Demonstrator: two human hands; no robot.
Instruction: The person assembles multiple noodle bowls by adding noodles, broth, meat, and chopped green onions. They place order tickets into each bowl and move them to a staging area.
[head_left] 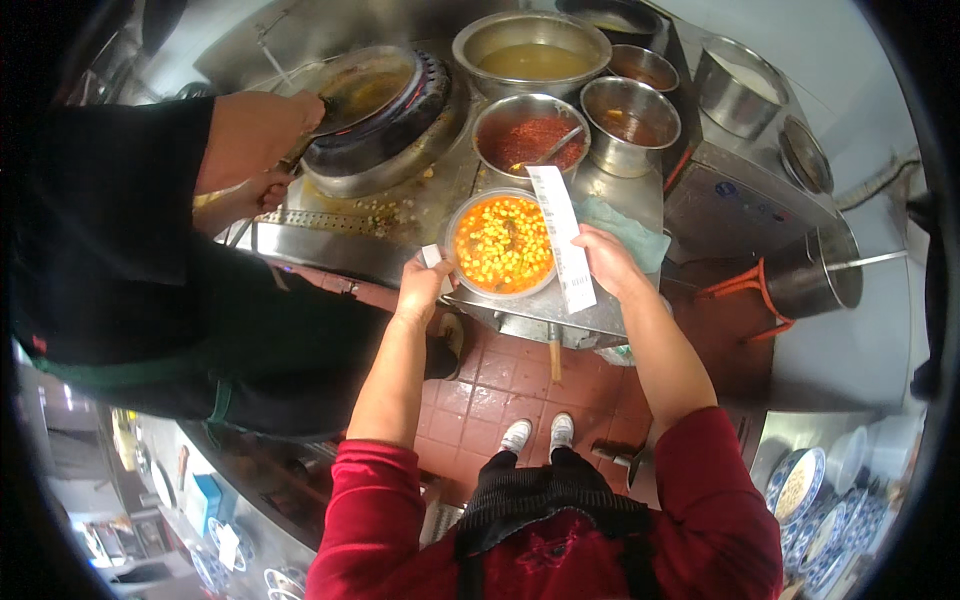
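Bowl (pixel 500 295) at frame centre is, I think, being steadied: left hand (pixel 419 287) grips its rim, right hand (pixel 608 263) pinches paper strip (pixel 563 241), and moving it needs levelness.

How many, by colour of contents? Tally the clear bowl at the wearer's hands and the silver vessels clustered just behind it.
Yellow-orange, clear bowl: 1
Red, medium basin: 1
Pale yellow, large basin: 1
Reddish-brown, front pot and rear pot: 2
Total: 5

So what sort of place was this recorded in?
Probably a restaurant or takeaway kitchen: a large wok sits on a round stove, wide metal bowls stand beside it, and the wearer's right hand holds a printed paper strip, possibly an order slip.
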